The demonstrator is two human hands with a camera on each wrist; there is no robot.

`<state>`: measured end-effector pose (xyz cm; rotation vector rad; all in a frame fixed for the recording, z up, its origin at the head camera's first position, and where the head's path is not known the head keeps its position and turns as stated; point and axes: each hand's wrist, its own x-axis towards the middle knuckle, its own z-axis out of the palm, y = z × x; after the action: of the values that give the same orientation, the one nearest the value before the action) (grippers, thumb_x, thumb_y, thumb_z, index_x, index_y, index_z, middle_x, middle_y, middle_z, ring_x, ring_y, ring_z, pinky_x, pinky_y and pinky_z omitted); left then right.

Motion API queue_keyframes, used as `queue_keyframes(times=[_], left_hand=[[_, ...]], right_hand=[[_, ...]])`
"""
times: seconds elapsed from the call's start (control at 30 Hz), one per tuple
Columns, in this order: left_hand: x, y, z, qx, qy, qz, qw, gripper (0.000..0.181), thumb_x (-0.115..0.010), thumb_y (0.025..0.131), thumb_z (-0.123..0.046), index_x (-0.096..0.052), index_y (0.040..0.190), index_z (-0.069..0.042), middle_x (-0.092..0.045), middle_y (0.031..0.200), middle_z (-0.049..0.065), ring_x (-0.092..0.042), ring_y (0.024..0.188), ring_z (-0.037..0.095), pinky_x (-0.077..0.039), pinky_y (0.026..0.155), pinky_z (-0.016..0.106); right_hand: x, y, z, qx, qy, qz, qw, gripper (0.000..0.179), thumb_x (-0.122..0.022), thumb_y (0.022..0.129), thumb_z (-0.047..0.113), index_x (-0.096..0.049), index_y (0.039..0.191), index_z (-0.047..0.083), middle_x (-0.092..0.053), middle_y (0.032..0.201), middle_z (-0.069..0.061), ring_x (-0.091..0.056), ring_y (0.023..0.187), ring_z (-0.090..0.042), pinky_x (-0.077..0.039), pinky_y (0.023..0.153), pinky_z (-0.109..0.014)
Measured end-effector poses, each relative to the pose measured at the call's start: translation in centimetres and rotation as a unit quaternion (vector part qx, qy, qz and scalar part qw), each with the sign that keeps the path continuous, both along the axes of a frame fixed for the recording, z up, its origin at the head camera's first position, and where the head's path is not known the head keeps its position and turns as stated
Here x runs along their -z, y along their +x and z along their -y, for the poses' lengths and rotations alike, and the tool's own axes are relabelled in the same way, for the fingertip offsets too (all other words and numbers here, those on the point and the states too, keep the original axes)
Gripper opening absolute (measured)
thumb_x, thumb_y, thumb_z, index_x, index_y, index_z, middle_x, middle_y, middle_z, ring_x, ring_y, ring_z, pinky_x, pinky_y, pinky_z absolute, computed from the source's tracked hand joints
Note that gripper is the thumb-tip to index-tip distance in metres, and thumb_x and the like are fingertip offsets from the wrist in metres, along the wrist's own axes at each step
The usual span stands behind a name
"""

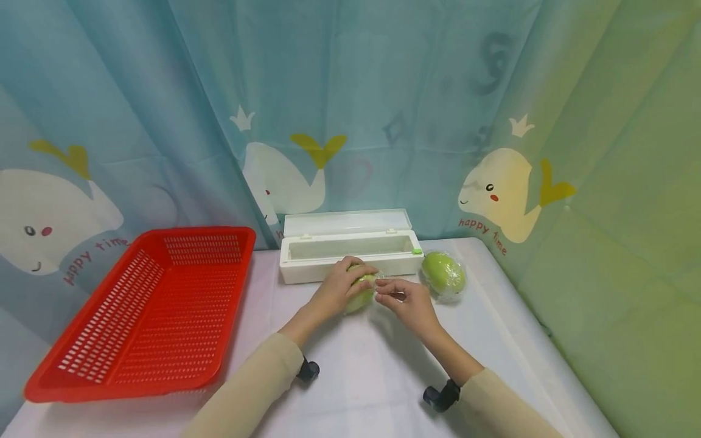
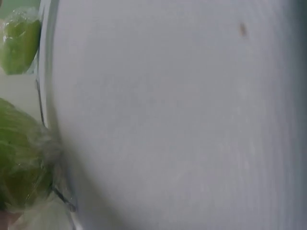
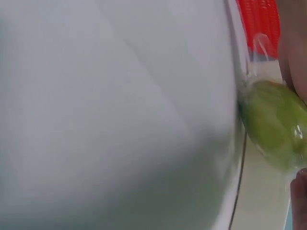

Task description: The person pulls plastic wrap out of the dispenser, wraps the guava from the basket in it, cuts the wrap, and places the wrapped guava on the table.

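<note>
An oval green fruit (image 1: 358,299) wrapped in clear plastic film is near the middle of the table. My left hand (image 1: 336,287) grips it from above, fingers curled over its top. From the other side my right hand (image 1: 408,302) pinches the loose film at the fruit's right end between thumb and fingers. Wrinkled film shows on the held fruit (image 2: 21,158) in the left wrist view. In the right wrist view, film stands out from one end of the fruit (image 3: 268,120). A second wrapped green fruit (image 1: 443,274) lies to the right of my right hand.
A white cling film dispenser (image 1: 323,272), its lid (image 1: 347,222) raised, stands behind my hands with a green slider (image 1: 417,251) at its right end. At the left sits a red perforated basket (image 1: 164,347). Curtains (image 1: 361,91) hang along the table's back and right.
</note>
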<state>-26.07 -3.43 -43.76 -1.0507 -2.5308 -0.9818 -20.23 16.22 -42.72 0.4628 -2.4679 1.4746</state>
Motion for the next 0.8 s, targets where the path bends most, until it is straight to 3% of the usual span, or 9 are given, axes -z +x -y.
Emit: queue_keyframes(times=[0.17, 0.23, 0.37, 0.47, 0.57, 0.7, 0.8], left_hand=[[0.4, 0.2, -0.2, -0.018, 0.015, 0.009, 0.9997, 0.050, -0.035, 0.101, -0.051, -0.068, 0.124, -0.021, -0.054, 0.126, 0.007, -0.053, 0.119, 0.028, -0.044, 0.101, 0.048], [0.4, 0.2, -0.3, -0.030, 0.023, 0.017, 0.9991, 0.051, -0.033, 0.104, -0.052, -0.069, 0.122, -0.021, -0.055, 0.126, 0.007, -0.052, 0.119, 0.028, -0.044, 0.100, 0.049], [0.4, 0.2, -0.5, -0.053, 0.021, 0.036, 0.9977, 0.037, -0.045, 0.103, -0.051, -0.068, 0.120, -0.027, -0.054, 0.127, 0.003, -0.051, 0.118, 0.024, -0.047, 0.093, 0.043], [0.4, 0.1, -0.6, -0.069, 0.011, 0.044, 0.9966, 0.030, -0.055, 0.097, -0.050, -0.067, 0.118, -0.031, -0.052, 0.128, -0.001, -0.051, 0.116, 0.021, -0.048, 0.088, 0.039], [0.4, 0.0, -0.6, -0.070, 0.010, 0.040, 0.9967, 0.030, -0.062, 0.093, -0.047, -0.067, 0.118, -0.031, -0.053, 0.128, -0.001, -0.051, 0.117, 0.023, -0.048, 0.090, 0.040], [0.4, 0.0, -0.6, -0.062, 0.003, 0.027, 0.9977, 0.034, -0.068, 0.090, -0.046, -0.066, 0.120, -0.029, -0.053, 0.127, 0.001, -0.051, 0.118, 0.024, -0.046, 0.096, 0.042], [0.5, 0.2, -0.4, -0.054, 0.000, 0.018, 0.9984, 0.040, -0.075, 0.086, -0.045, -0.065, 0.121, -0.027, -0.054, 0.127, 0.002, -0.052, 0.116, 0.025, -0.047, 0.093, 0.042]], right_hand=[[0.6, 1.1, 1.2, 0.013, 0.049, -0.022, 0.9985, 0.015, -0.076, 0.084, 0.001, -0.078, 0.099, 0.003, -0.064, 0.101, -0.005, -0.064, 0.098, -0.024, -0.059, 0.082, -0.036], [0.7, 1.5, 1.7, 0.023, 0.071, -0.039, 0.9965, 0.020, -0.075, 0.084, 0.000, -0.077, 0.104, 0.004, -0.068, 0.103, -0.004, -0.065, 0.100, -0.025, -0.057, 0.084, -0.041], [1.0, 2.6, 2.0, 0.020, 0.119, -0.068, 0.9904, 0.032, -0.073, 0.083, 0.002, -0.074, 0.115, 0.004, -0.072, 0.116, -0.005, -0.062, 0.110, -0.029, -0.051, 0.090, -0.048], [0.9, 3.4, 1.7, -0.032, 0.141, -0.059, 0.9878, 0.042, -0.072, 0.084, 0.005, -0.068, 0.125, 0.002, -0.067, 0.129, -0.009, -0.061, 0.117, -0.030, -0.053, 0.092, -0.044], [0.3, 3.6, 0.8, -0.051, 0.117, -0.022, 0.9916, 0.038, -0.072, 0.085, 0.005, -0.069, 0.123, 0.002, -0.069, 0.125, -0.010, -0.067, 0.112, -0.028, -0.058, 0.085, -0.038], [-0.9, 2.4, -0.5, 0.025, 0.041, 0.000, 0.9988, 0.026, -0.068, 0.086, 0.000, -0.073, 0.111, 0.005, -0.073, 0.112, -0.006, -0.069, 0.104, -0.024, -0.058, 0.085, -0.038], [-1.5, 1.1, -1.0, 0.046, 0.013, 0.008, 0.9988, 0.041, -0.063, 0.087, -0.002, -0.064, 0.128, 0.005, -0.062, 0.134, -0.012, -0.056, 0.127, -0.029, -0.050, 0.101, -0.046]])
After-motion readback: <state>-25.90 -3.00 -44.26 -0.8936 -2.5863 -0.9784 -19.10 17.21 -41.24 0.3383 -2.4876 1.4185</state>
